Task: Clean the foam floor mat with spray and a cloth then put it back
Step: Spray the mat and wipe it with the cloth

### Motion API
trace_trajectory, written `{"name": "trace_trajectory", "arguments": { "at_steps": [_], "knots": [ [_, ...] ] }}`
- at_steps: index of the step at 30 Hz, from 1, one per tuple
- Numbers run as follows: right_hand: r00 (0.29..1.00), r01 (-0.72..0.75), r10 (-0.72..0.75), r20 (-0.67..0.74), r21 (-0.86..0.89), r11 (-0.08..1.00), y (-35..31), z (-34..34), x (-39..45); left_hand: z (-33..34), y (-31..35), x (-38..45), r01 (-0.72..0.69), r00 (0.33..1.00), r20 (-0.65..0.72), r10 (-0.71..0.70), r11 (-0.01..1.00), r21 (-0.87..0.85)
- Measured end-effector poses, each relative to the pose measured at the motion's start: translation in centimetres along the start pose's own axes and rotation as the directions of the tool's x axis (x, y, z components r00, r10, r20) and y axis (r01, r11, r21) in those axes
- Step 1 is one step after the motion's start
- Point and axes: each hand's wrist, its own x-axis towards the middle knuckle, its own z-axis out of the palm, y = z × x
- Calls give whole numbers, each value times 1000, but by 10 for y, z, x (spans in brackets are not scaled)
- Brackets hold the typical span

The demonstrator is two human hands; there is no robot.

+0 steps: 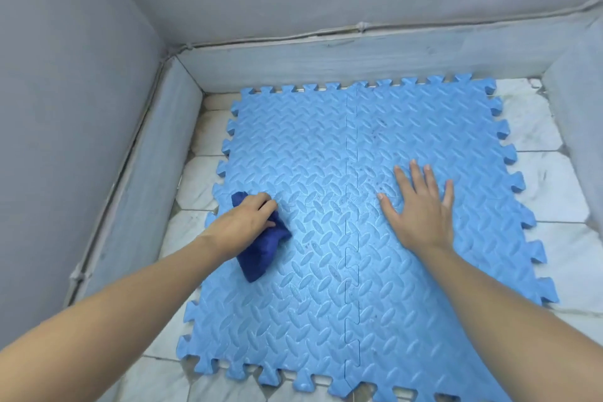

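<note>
We see our left hand (pixel 249 217) clamped on a dark blue cloth (pixel 261 246) atop the blue foam mat (pixel 326 287); our right hand (pixel 421 206) lies spread flat beside faint, perhaps damp, specks.

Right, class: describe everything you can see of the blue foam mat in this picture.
The mat is light blue foam with a raised leaf-like tread pattern and jigsaw-tooth edges. It is made of interlocking tiles, with a seam running down the middle. It lies flat on a pale tiled floor near a wall corner. Small dark specks mark it near the centre. The left hand presses a dark blue cloth on it; the right hand rests flat.
</note>
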Motion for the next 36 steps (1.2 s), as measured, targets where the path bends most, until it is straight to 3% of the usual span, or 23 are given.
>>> {"name": "trace_trajectory", "arguments": {
  "at_steps": [3,6,9,12,16,18,20,22,23,24,26,28,29,30,31,32,34,36],
  "knots": [
    [1000,-11,11,20,-16,1000,-1,-1,1,5,16,19,188,946,-236,-222,969,-160],
    [1000,-16,16,16,-32,999,0,-2,3,22,51,22,396,863,-203,-463,869,-297],
    [1000,-18,18,2,-50,999,-1,1,3,48,60,19,452,868,-103,-485,859,-241],
    [1000,-18,17,-15,-58,998,-1,3,3,55,38,37,456,863,-136,-486,866,-204],
    [999,-27,25,-32,-46,999,-2,5,4,48,29,80,567,762,-206,-614,787,-244],
    [999,-30,29,-28,-41,999,-3,5,6,50,41,89,456,836,-249,-489,872,-180],
    [999,-35,34,-24,-33,999,-2,4,5,55,60,84,166,955,-236,-182,982,-86],
    [998,-41,40,-42,-23,999,-3,4,4,52,63,81,-62,980,-192,59,998,-8],
    [998,-44,43,-45,-20,999,-4,3,4,46,50,89,-106,975,-196,102,994,-10],
    [998,-46,46,-45,-17,999,-4,2,5,40,35,102,-78,974,-216,71,997,-25],
    [998,-42,42,-45,-18,999,-5,2,6,30,-2,132,201,931,-287,-224,974,-107],
    [998,-26,24,-49,-46,999,-4,4,7,19,-36,159,550,740,-283,-610,792,-267],
    [998,-19,16,-55,-63,998,-4,5,7,14,-44,170,645,634,-257,-729,682,-344],
    [998,-15,10,-62,-72,997,-3,6,8,10,-43,181,682,576,-239,-781,621,-385],
    [998,-14,9,-64,-76,997,-1,7,8,9,-32,192,666,593,-246,-767,639,-385],
    [998,-12,7,-64,-75,997,0,7,8,7,-15,200,591,673,-266,-690,718,-367],
    [998,-6,1,-69,-67,998,1,7,8,7,34,209,279,882,-299,-364,915,-292],
    [997,-12,6,-79,-70,997,1,6,8,14,79,205,-55,964,-267,14,988,-145]
  ]
}}
